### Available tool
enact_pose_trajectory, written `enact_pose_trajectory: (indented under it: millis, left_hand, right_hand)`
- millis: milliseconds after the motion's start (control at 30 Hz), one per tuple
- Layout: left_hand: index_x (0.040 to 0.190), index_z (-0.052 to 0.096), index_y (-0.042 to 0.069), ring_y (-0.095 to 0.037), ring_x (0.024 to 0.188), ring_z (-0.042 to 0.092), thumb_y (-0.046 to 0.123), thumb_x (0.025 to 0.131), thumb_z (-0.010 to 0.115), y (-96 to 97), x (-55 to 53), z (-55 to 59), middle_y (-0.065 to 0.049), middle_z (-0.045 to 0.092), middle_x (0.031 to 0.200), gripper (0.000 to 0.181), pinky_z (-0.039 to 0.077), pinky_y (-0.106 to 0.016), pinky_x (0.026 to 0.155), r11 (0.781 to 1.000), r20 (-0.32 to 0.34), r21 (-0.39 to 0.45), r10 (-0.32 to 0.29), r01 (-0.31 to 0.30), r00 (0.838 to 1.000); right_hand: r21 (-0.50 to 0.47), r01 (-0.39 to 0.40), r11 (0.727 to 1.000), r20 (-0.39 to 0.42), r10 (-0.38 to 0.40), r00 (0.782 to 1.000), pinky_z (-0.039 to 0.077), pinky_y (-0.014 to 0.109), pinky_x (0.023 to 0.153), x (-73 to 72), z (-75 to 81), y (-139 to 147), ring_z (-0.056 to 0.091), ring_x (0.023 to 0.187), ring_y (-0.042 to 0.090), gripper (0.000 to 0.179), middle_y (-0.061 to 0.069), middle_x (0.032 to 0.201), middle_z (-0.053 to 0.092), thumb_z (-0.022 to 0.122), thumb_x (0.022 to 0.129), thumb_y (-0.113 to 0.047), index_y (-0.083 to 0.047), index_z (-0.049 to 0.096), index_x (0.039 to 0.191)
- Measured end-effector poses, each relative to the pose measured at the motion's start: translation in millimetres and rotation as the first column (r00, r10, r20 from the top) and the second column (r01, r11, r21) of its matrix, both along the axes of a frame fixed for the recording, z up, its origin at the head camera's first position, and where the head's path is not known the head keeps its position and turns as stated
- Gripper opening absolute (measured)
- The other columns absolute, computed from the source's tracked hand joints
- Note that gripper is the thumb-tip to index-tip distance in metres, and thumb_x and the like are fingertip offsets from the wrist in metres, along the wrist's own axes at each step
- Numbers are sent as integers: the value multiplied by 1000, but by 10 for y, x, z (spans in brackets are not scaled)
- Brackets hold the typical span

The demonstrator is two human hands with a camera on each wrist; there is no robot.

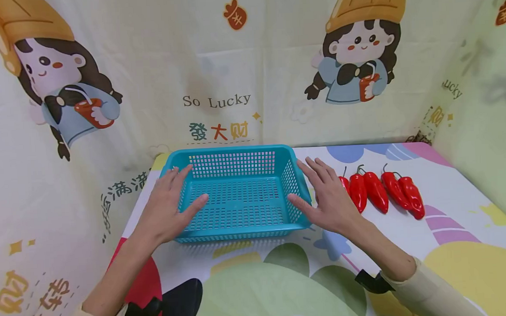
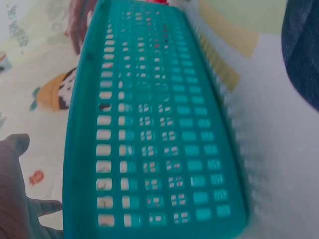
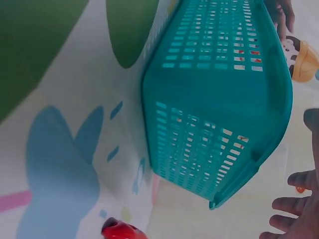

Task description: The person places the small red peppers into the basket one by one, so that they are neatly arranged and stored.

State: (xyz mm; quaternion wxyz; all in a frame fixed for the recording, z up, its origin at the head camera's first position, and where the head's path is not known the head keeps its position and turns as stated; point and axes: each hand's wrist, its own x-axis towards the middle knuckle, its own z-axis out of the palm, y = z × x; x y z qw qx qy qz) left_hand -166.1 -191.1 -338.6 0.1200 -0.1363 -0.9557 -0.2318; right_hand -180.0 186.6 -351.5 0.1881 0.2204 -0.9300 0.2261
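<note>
An empty teal plastic basket (image 1: 240, 230) with lattice walls sits upright on the table in the head view. At its left end my left hand (image 1: 165, 209) hovers over the rim, fingers spread and thumb pointing inward. My right hand (image 1: 328, 199) is held likewise by the right end, its palm turned toward the basket. Both wrist views show a gap between the fingers and the basket's upper edge. Neither hand holds anything. To the right of my right hand lie several red peppers (image 1: 376, 192) with dark stems, one of them partly hidden behind that hand.
A printed cloth (image 1: 278, 282) with cartoon shapes covers the table. Patterned curtains (image 1: 282, 69) hang behind it and along both sides. Black straps (image 1: 141, 313) circle both wrists at the sleeve cuffs. One red pepper (image 3: 122, 230) shows low in the right wrist view.
</note>
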Motion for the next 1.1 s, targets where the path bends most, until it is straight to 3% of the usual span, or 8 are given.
enact_pose_trajectory:
  millis: [200,333,567,733,1100]
  left_hand:
    - [162,26,12,-47,145,31,47,101,56,-203,32,9,-24,32,161,77,40,-74,102,992,-1,126,27,-27,1000]
    - [163,24,11,-50,142,33,44,102,55,-336,30,-7,-26,32,159,75,45,-74,96,974,57,217,58,-69,997]
    - [164,19,12,-52,143,32,45,101,55,-520,-6,-97,-27,29,161,79,41,-75,100,938,131,322,91,-129,987]
    - [163,21,13,-52,144,34,42,102,54,-590,-30,-144,-27,33,161,75,34,-74,108,917,130,385,53,-99,990]
    - [163,20,11,-52,141,37,35,104,54,-646,-154,-211,-30,34,158,73,37,-74,105,895,135,442,-9,-52,991]
  right_hand:
    - [-117,25,993,13,-24,1000,53,65,93,44,-39,109,41,141,36,80,11,159,41,76,89,-33,-18,39,158]
    - [-161,48,986,9,-48,999,54,65,91,47,-78,183,46,136,37,74,13,154,47,75,90,-28,-17,43,156]
    - [-197,70,978,35,-65,997,55,63,89,8,-150,306,50,132,39,68,14,149,52,72,94,-27,-15,45,154]
    - [-205,92,975,79,-77,994,57,62,86,-42,-177,354,52,129,40,66,17,149,51,69,96,-29,-14,44,155]
    - [-150,151,977,129,-132,983,57,62,86,-192,-284,463,52,128,45,66,22,147,51,71,94,-26,-7,45,152]
